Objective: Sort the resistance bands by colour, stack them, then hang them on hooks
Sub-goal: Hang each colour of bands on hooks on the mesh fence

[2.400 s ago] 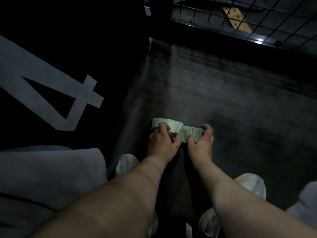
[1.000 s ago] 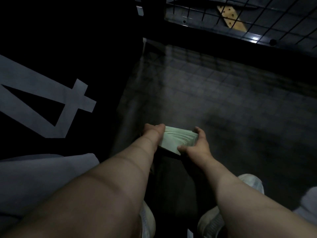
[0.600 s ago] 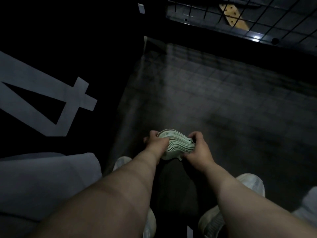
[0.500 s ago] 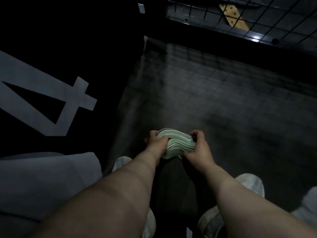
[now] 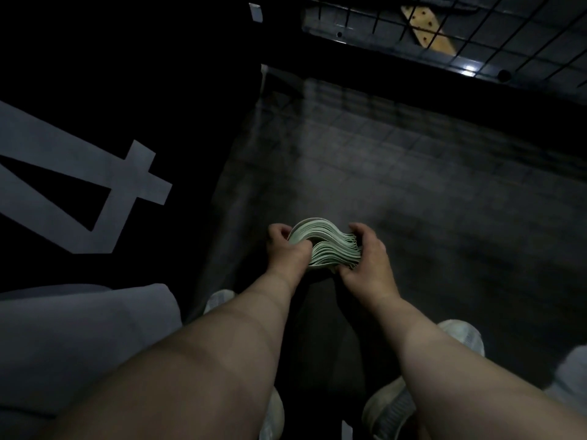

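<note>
Pale green rubber resistance bands, stacked and bowed, sit gripped between both hands: left hand curls around one end, right hand clasps the other, forearms extended downward.

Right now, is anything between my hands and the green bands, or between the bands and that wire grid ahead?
Nothing visible. The left hand and right hand both grip the stack of green bands, and only dark floor lies between it and the wire grid. Hooks cannot be made out in this dim view.
</note>
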{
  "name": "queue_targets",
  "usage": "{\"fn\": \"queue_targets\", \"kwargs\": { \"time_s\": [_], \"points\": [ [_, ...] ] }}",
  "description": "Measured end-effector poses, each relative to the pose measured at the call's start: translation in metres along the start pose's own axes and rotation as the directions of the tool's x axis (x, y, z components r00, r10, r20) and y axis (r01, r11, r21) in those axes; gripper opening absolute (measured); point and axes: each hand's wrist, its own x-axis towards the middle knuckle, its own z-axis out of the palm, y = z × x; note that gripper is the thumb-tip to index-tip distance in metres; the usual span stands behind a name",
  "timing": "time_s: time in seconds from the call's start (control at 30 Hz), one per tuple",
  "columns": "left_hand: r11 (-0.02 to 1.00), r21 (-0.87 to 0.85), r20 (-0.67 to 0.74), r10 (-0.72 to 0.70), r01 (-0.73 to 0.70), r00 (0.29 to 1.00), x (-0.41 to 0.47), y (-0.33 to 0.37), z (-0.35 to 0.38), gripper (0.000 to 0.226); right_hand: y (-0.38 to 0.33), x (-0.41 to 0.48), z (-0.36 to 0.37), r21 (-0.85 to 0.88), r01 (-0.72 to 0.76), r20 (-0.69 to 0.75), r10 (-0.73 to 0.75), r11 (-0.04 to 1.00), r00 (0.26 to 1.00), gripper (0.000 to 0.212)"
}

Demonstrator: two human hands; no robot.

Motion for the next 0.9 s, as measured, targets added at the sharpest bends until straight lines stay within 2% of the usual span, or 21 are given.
{"fn": "queue_targets", "kwargs": {
  "time_s": [0.1,0.17,0.2,0.3,0.43,0.57,0.63,0.73,0.9],
  "points": [
    [0.970,0.243,0.024,0.020,-0.025,1.000,0.006,0.002,0.004,0.026,0.005,-0.004,0.000,-0.078,0.018,0.103,-0.010,0.997,0.995,0.089],
    [0.899,0.436,-0.029,0.052,-0.035,0.998,0.011,-0.003,0.006,0.025,0.008,-0.009,0.003,-0.056,0.042,0.094,-0.037,0.998,0.995,0.091],
    [0.880,0.476,-0.058,0.035,-0.003,0.998,0.011,-0.003,0.006,0.027,0.008,-0.010,0.005,-0.039,0.045,0.087,-0.041,0.998,0.995,0.092],
    [0.881,0.459,-0.060,-0.097,0.114,0.993,0.008,0.002,0.008,0.034,0.007,-0.011,0.010,-0.022,0.023,0.108,-0.021,0.999,0.994,0.101],
    [0.857,0.509,0.028,-0.107,0.078,0.994,0.002,0.003,0.012,0.051,0.003,-0.009,0.017,-0.022,0.039,0.127,-0.036,0.999,0.991,0.110],
    [0.861,0.502,0.018,-0.107,0.083,0.994,0.006,0.001,0.011,0.047,0.006,-0.010,0.018,0.021,0.064,0.093,-0.065,0.998,0.994,0.116],
    [0.870,0.489,0.007,-0.083,0.069,0.997,0.008,-0.002,0.010,0.041,0.010,-0.011,0.016,0.030,0.000,0.021,-0.001,1.000,1.000,0.119],
    [0.867,0.495,-0.016,-0.053,0.054,0.998,0.006,-0.007,0.011,0.040,0.011,-0.013,0.016,-0.058,-0.143,-0.043,0.141,0.988,0.989,0.124],
    [0.818,0.575,0.083,-0.033,-0.021,0.996,0.005,-0.003,0.016,0.054,0.003,-0.014,0.023,0.091,-0.068,0.110,0.057,0.994,0.992,0.116]
  ]
}}
